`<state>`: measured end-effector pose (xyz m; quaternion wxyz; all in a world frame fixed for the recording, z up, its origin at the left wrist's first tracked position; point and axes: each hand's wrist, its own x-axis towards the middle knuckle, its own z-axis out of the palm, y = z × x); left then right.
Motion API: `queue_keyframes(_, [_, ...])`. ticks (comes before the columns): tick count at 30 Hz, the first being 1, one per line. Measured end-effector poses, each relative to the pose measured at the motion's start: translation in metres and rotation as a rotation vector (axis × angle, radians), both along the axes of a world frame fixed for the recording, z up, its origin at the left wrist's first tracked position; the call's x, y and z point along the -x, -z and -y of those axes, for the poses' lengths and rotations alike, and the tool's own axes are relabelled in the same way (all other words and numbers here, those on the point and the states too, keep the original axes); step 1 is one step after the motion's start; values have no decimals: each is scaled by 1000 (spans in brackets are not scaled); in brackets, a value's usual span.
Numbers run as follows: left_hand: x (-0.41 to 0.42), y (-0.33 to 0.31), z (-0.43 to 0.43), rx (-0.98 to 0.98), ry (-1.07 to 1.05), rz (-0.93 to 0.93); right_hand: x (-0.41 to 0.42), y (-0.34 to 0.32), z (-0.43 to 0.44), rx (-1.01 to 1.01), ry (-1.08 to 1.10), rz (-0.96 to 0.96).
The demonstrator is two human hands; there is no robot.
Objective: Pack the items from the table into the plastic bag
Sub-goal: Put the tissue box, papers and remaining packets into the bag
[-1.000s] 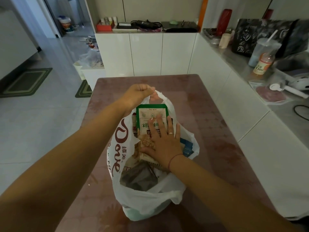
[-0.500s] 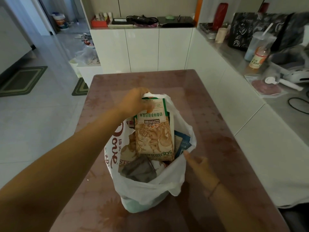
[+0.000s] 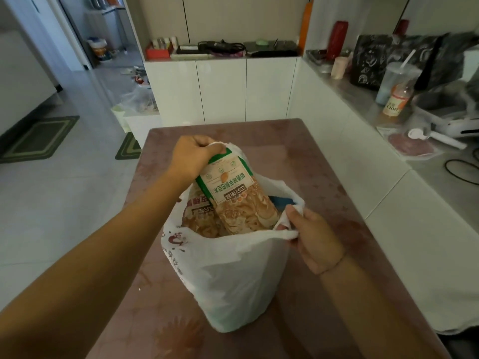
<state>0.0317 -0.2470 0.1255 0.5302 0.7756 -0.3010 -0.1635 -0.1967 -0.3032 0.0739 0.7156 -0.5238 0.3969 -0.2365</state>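
On a reddish-brown table (image 3: 337, 193), near its middle, a white plastic bag (image 3: 233, 275) stands upright with its mouth open. It is packed full. A tall snack packet (image 3: 233, 193), green at the top and tan below, leans out well above the rim. A second packet (image 3: 199, 211) sits beside it on the left, and a blue item (image 3: 281, 202) shows at the far right inside.

The left hand (image 3: 193, 158) is at the far side of the bag, fingers curled tight round the raised far handle, right beside the tall packet's top edge. The right hand (image 3: 313, 239) is at the near right rim, its fingers and thumb pinching a bunched fold of plastic.

Likely risk: the tall packet stands higher than the rim, so drawing the two sides together or lifting could tip it out. Thin plastic pulled hard over the packet's corners might tear. An uneven pull could also topple the full bag.

The bag stands away from all of the table's edges; the right edge is the nearer one, past the right hand. A white counter (image 3: 363, 104) runs close along that side, leaving only a narrow gap. Tabletop stretches beyond the bag to the far edge. To the left lies open tiled floor (image 3: 64, 203), and nothing hangs above the bag.
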Motion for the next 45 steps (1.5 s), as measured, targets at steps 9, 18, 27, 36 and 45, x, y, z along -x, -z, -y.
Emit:
queue_keyframes(9, [3, -29, -59, 108, -177, -253, -38, -48, 76, 53, -68, 43])
queue_keyframes(18, [19, -9, -87, 247, -65, -437, -52, -61, 63, 210, -172, 0])
queue_keyframes(27, [22, -9, -71, 182, -76, -369, -22, -54, 27, 306, -26, 3])
queue_keyframes(36, [25, -40, -62, 286, 47, -247, -35, -97, 54, 415, 2, 150])
queue_keyframes(45, [36, 35, -53, 22, 125, 211, -28, -44, 50, 898, -16, -228])
